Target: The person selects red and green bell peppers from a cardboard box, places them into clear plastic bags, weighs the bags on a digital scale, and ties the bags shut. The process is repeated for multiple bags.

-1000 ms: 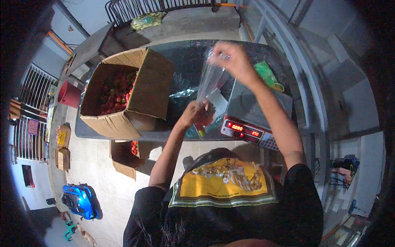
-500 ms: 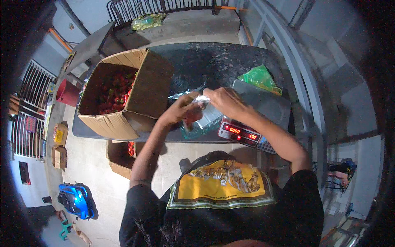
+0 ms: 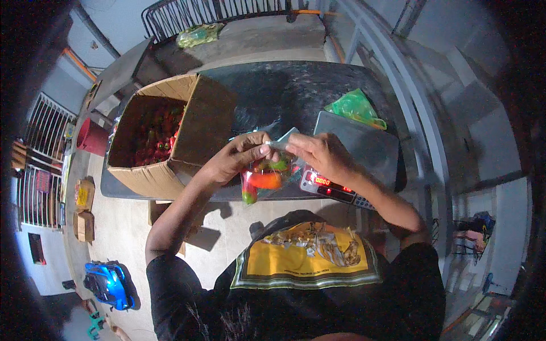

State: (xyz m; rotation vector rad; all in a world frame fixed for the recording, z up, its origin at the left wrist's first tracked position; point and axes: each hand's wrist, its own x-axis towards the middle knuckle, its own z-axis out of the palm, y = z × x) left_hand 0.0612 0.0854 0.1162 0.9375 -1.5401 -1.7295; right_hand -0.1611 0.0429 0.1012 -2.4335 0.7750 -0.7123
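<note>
A clear plastic bag of red, orange and green peppers [image 3: 264, 181] hangs between my hands, over the near edge of the dark table [image 3: 267, 85]. Its gathered top is pinched by my left hand [image 3: 242, 156], with thumb and fingers closed. Close beside it, my right hand [image 3: 324, 158] also has its fingers closed on the top of the bag. Just right of the bag is a digital scale [image 3: 364, 150] with a grey platform and a lit red display. To the left stands an open cardboard box [image 3: 210, 122] holding many red peppers [image 3: 156, 139].
A green plastic bag [image 3: 352, 108] lies at the far edge of the scale. Grey metal posts [image 3: 398, 85] rise to the right of the table. A red bucket [image 3: 92, 137] stands beyond the box at left, and a blue object [image 3: 108, 284] is on the floor.
The bag has turned and come nearer, so its peppers now show below my hands. My right hand has shifted down and right. The view has tilted slightly.
</note>
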